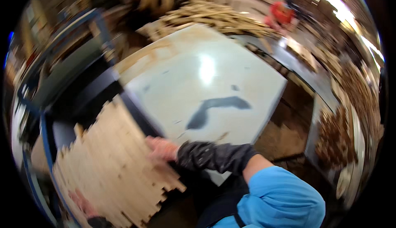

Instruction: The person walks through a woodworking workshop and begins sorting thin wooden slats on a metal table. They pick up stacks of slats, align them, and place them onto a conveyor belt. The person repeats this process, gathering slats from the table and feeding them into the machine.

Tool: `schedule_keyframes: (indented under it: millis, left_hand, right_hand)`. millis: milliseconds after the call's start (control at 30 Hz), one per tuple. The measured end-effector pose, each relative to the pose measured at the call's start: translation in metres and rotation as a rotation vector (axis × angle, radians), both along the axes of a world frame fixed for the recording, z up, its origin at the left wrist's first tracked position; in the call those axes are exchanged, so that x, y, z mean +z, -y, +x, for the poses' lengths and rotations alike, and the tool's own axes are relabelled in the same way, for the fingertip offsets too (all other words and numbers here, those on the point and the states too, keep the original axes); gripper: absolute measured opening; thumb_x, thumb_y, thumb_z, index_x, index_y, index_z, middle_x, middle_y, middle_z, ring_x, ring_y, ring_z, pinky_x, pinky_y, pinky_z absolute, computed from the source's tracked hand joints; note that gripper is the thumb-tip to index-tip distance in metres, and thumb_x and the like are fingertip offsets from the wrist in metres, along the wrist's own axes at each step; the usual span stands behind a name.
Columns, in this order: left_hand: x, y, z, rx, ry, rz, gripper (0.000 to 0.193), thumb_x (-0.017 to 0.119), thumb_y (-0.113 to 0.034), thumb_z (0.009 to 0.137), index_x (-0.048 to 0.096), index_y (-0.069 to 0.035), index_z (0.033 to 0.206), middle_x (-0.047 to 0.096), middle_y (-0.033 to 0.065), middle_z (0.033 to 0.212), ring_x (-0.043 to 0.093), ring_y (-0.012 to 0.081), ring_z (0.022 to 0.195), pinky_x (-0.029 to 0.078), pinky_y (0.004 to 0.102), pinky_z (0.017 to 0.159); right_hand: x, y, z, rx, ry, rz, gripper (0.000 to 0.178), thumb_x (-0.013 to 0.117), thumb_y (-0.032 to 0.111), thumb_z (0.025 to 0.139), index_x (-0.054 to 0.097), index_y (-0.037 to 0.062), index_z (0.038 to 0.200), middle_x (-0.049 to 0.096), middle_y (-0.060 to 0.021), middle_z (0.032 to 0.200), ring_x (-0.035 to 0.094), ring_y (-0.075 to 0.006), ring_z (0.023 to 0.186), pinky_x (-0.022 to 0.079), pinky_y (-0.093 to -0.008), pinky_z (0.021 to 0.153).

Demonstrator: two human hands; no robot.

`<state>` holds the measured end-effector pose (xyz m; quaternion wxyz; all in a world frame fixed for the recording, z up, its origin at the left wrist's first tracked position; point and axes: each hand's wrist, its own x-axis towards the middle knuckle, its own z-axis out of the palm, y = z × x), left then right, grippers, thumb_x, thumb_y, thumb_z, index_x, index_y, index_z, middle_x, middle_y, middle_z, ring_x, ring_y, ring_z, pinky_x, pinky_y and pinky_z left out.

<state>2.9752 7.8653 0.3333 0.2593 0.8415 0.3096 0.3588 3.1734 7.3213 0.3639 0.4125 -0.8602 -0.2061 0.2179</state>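
Note:
A broad row of pale wooden strips (109, 158), laid side by side with uneven ends, fills the lower left. My right hand (162, 149), in a pinkish glove below a dark sleeve cover, grips the row's right edge. At its lower left edge is my left hand (83, 203), also gloved, with its fingers against the strips. The row lies between both hands, beside the blue-framed machine (45, 116). What supports the strips underneath is hidden, and motion smears the hands somewhat.
A pale, shiny table (165, 88) with a dark grey patch stands ahead. Behind it lies a heap of loose wooden strips (206, 15). A person in red (282, 13) is at the far right, near a metal bench (305, 69). Stacked wood (336, 139) lines the right side.

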Motion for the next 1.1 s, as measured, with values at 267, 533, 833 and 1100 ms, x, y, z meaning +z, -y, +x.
schedule_keyframes:
  millis: [267,533,833,1100]
  left_hand:
    - [0.150,0.402,0.073,-0.600,0.000,-0.638,0.061,0.058,-0.031,0.110,0.050,0.010,0.154,0.058,0.0257,0.154,0.055,0.0358,0.142,0.041,0.0453,0.122]
    - [0.109,0.684,0.097,-1.110,-0.093,-0.858,0.044,0.065,-0.023,0.107,0.066,0.009,0.136,0.072,0.0240,0.132,0.070,0.0323,0.121,0.056,0.0394,0.106]
    - [0.040,1.008,0.076,-1.630,-0.363,-1.170,0.041,0.064,-0.021,0.108,0.065,0.005,0.139,0.073,0.0159,0.129,0.071,0.0254,0.113,0.056,0.0424,0.105]
    - [-0.002,1.210,0.110,-1.683,-0.845,-1.169,0.039,0.064,-0.016,0.109,0.064,0.005,0.142,0.072,0.0157,0.130,0.071,0.0226,0.112,0.056,0.0377,0.104]
  right_hand:
    - [0.028,0.191,-0.109,0.223,-0.495,0.657,0.038,0.067,0.021,0.101,0.064,0.0025,0.134,0.064,-0.0002,0.103,0.055,-0.0082,0.095,0.049,-0.0271,0.085]
    - [-0.010,0.486,-0.235,-0.616,-0.552,0.867,0.071,0.068,0.033,0.102,0.047,-0.0018,0.160,0.066,-0.0061,0.124,0.061,-0.0169,0.102,0.053,-0.0321,0.090]
    - [-0.061,0.701,-0.358,-1.177,-0.493,0.942,0.071,0.070,0.033,0.104,0.045,-0.0013,0.162,0.067,-0.0106,0.138,0.064,-0.0205,0.118,0.053,-0.0348,0.102]
    - [-0.081,0.805,-0.397,-1.492,-0.422,1.271,0.076,0.070,0.029,0.106,0.036,-0.0056,0.164,0.061,-0.0224,0.148,0.064,-0.0258,0.126,0.053,-0.0369,0.107]
